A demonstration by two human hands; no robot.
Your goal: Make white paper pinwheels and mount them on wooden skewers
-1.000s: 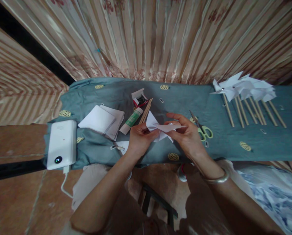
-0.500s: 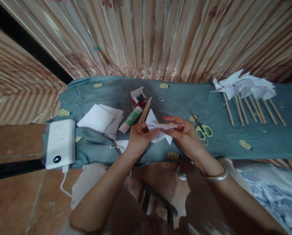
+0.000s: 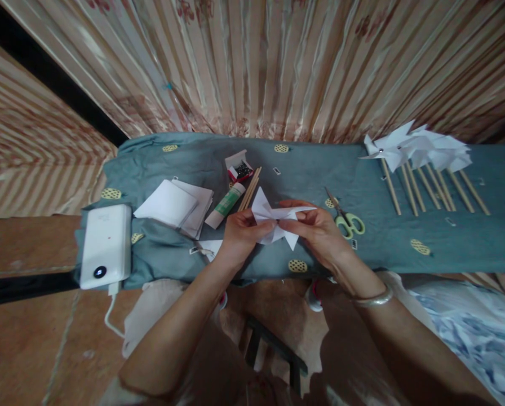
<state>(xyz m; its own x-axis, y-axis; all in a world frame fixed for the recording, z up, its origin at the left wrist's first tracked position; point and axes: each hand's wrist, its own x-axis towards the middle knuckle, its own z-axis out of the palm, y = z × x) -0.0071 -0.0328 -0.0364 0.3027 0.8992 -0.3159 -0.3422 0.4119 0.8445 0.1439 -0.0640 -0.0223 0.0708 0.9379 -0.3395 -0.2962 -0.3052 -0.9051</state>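
Note:
A white paper pinwheel head (image 3: 289, 213), its pointed blades folded inward, is held over the near part of the table. My left hand (image 3: 244, 234) pinches it from the left, thumb pressed close to its centre. From the right, my right hand (image 3: 315, 228) grips it too, the thumb also near the middle and the fingers behind the paper. Just left of my left hand lie a glue stick (image 3: 225, 206) with a green label and several thin wooden sticks (image 3: 249, 189). Green-handled scissors (image 3: 346, 219) rest to the right of my right hand.
A stack of white paper (image 3: 170, 204) lies left, near a white power bank (image 3: 105, 246) with a cable. An open small box (image 3: 239, 167) of dark pieces stands behind the glue. Several finished pinwheels (image 3: 421, 148) on sticks lie at the right. A pleated curtain (image 3: 252, 67) hangs behind.
The right-hand blade of the pinwheel head now shows more of its broad face, where it looked thin and edge-on before. Both hands keep their pinch; the view has shifted slightly.

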